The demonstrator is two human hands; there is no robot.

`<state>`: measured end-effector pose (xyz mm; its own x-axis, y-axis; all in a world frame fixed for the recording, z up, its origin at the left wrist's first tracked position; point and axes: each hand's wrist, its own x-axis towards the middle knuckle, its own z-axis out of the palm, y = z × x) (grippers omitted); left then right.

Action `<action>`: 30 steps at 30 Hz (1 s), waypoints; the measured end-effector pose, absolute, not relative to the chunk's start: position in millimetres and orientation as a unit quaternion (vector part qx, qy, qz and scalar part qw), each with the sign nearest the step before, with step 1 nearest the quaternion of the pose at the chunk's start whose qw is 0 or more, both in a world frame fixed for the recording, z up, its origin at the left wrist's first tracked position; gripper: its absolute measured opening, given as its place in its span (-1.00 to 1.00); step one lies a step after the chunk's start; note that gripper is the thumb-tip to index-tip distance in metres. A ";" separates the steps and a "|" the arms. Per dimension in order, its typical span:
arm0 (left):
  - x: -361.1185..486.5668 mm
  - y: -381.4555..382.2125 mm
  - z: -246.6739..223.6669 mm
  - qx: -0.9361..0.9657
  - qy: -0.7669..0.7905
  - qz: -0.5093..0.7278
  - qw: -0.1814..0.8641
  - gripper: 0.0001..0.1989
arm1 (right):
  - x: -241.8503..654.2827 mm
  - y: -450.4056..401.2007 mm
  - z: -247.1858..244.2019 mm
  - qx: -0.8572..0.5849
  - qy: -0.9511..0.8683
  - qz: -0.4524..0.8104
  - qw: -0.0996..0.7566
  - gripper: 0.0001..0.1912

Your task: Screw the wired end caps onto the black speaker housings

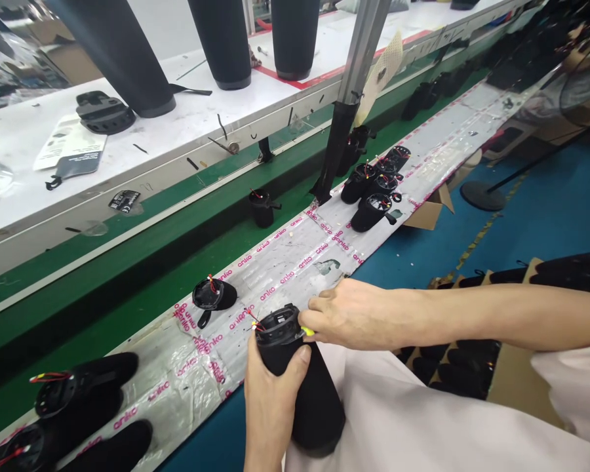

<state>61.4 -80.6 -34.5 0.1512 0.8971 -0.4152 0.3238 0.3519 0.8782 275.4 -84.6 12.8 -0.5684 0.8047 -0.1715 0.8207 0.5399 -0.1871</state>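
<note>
A black fabric-covered cylinder (319, 413) with an open plastic top and thin red wires leans against the pale clothing on my lap. My left hand (273, 400) is wrapped round its upper part, thumb near the rim. At the right side of the rim, my right hand (337, 318) is closed on a small yellow tool (307, 331), whose tip is hidden at the rim. A shorter black cylinder (215, 294) with red wires stands on the taped ledge (275, 269) behind my hands.
More wired cylinders stand on the ledge at the lower left (78, 400) and further back (371, 211). One (262, 208) is on the green conveyor (177, 255). A metal post (347, 111) rises beside the white shelf (177, 131). Boxed black cylinders (462, 367) sit at the right.
</note>
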 end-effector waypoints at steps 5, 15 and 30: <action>58.0 -81.7 -43.5 0.503 0.592 0.263 0.573 -0.28 | 273.3 -82.2 19.0 0.468 0.870 -0.134 0.074 -0.71; 63.7 -82.1 -32.4 0.511 0.592 0.244 0.573 -0.31 | 280.6 -82.2 7.4 0.461 0.877 -0.123 0.056 -0.68; 65.6 -87.7 -31.4 0.523 0.637 0.186 0.535 -0.27 | 273.8 -82.4 11.5 0.449 0.875 -0.151 0.103 -0.93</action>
<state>65.6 -87.7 -31.4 0.1190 0.8655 -0.4866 0.4675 0.3835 0.7965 273.8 -82.4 11.5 -0.5751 0.7549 -0.3153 0.8169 0.5507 -0.1715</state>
